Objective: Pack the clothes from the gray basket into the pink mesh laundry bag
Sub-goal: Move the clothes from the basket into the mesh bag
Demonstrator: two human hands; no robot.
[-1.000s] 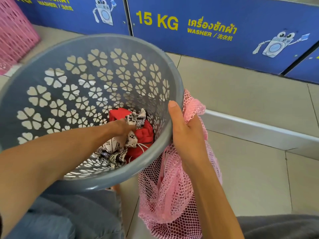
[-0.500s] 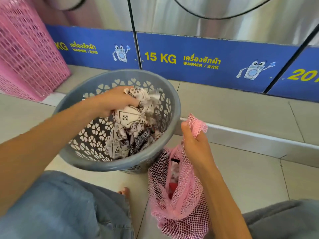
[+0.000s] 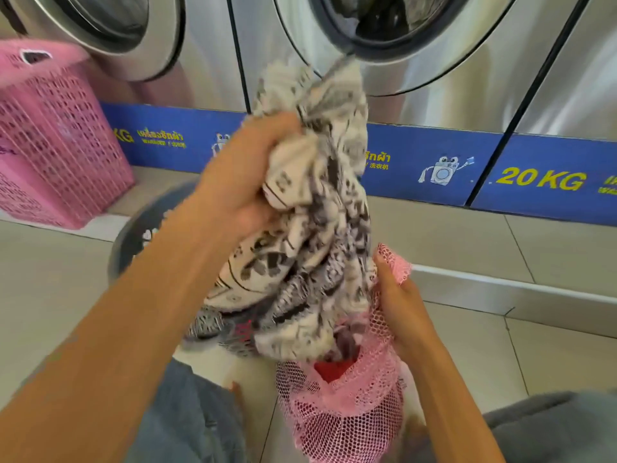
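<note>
My left hand (image 3: pixel 243 175) grips a white cloth with black print (image 3: pixel 314 228), held high over the floor; its lower end hangs into the mouth of the pink mesh laundry bag (image 3: pixel 347 416). My right hand (image 3: pixel 397 299) pinches the bag's rim and holds it up and open. Something red (image 3: pixel 334 369) shows inside the bag. The gray basket (image 3: pixel 133 238) stands on the floor behind my left forearm, mostly hidden by arm and cloth.
A pink plastic basket (image 3: pixel 56 145) stands at the left on a raised step. Steel washing machines (image 3: pixel 417 45) with blue base panels line the back. A metal edge strip (image 3: pixel 521 295) marks the step. My knees, in gray fabric, fill the lower corners.
My left hand has lifted the printed cloth out of the gray basket and carried it right, over the bag's mouth. My head has tilted up, showing the washer doors.
</note>
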